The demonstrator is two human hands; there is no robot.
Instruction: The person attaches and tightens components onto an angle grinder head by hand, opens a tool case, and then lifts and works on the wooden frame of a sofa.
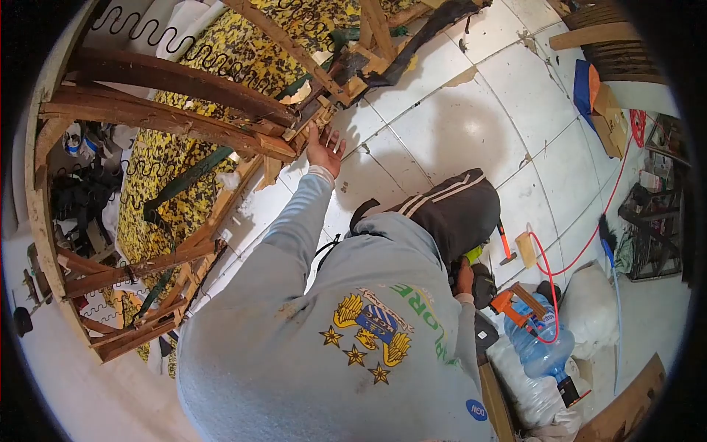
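My left hand (325,152) is at the corner of a bare wooden furniture frame (158,114), with its fingers apart and touching or just beside the broken wood at the joint. Wavy metal springs (140,28) run across the frame, and yellow and black foam (151,158) shows behind it. Down by my bent knee, my right hand (464,280) is closed around a yellow-green object (473,255). Most of that object is hidden, so its kind does not show.
A hammer (504,241) lies on the tiles near a wood block (525,249). An orange air stapler (515,306) with a red hose (582,254) rests by a large water bottle (541,346). White bags (593,306), a blue duster (608,243) and a cardboard box (610,124) are at the right.
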